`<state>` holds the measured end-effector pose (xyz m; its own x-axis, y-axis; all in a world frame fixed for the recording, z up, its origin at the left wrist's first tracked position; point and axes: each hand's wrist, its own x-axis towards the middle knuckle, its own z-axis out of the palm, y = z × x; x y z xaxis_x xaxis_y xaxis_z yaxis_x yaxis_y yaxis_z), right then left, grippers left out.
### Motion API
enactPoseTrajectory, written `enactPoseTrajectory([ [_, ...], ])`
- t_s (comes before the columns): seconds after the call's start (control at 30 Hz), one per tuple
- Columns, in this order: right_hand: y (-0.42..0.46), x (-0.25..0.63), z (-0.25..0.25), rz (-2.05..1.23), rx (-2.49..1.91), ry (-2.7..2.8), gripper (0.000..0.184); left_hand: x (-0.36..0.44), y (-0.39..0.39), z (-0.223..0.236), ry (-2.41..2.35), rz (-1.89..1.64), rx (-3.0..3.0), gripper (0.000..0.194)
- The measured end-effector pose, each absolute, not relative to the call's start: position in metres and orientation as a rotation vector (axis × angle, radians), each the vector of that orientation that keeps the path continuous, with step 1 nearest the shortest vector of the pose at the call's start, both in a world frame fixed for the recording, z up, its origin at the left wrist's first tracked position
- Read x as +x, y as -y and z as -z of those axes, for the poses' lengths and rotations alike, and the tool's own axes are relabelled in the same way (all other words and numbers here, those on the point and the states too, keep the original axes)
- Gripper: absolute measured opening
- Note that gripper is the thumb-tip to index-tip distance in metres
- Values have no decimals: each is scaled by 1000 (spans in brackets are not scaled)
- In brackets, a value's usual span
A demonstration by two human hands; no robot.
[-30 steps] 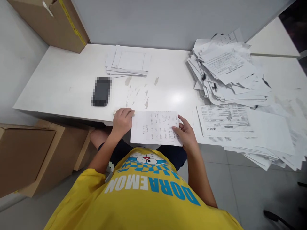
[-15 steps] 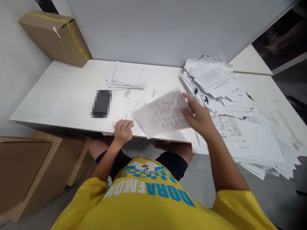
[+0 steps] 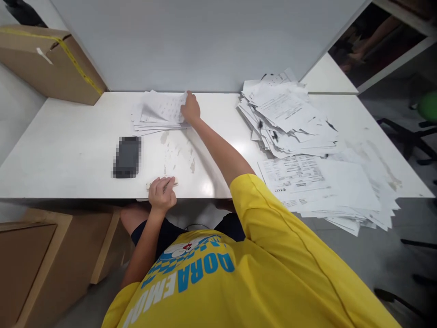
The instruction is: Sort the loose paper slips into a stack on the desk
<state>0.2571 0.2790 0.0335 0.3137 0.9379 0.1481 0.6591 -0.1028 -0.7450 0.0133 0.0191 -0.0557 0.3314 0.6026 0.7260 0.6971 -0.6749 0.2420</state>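
The handwritten sheet [image 3: 169, 107] has moved away from the person's body since the earlier frame and now lies over the small paper stack [image 3: 146, 125], beyond and to the right of the dark blurred object [image 3: 127, 157]. The right hand [image 3: 191, 108] grasps its right edge between thumb and fingers; the sheet's left part looks curved.

The left hand [image 3: 163, 193] is to the right of the dark blurred object and nearer the body, at the front edge of the tabletop [image 3: 78, 150]. Its fingers are curled over a small pale item [image 3: 175, 181]; whether they grip it, I cannot tell.

Well to the right of the dark blurred object is a large untidy paper pile [image 3: 283, 114], with printed sheets [image 3: 293, 177] on its near side. Beyond the object and to its left stands a taped cardboard box [image 3: 58, 68].
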Motion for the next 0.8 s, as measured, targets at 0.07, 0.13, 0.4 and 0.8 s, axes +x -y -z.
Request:
enactPoseTrajectory([
  [0.07,-274,261,-35,-437,-1911,1410,61,12,-22,57,1283,1244,-2487,41],
  [0.13,-266,282,-40,-348,-1933,1464,61,11,-26,59,1316,1237,-2459,40],
  [0.4,-155,488,-67,31,-2201,1564,61,14,-33,60,1362,1258,-2421,38],
  [0.8,-55,530,-78,-179,-2731,1427,73,19,-28,47,1429,1249,-2463,32],
])
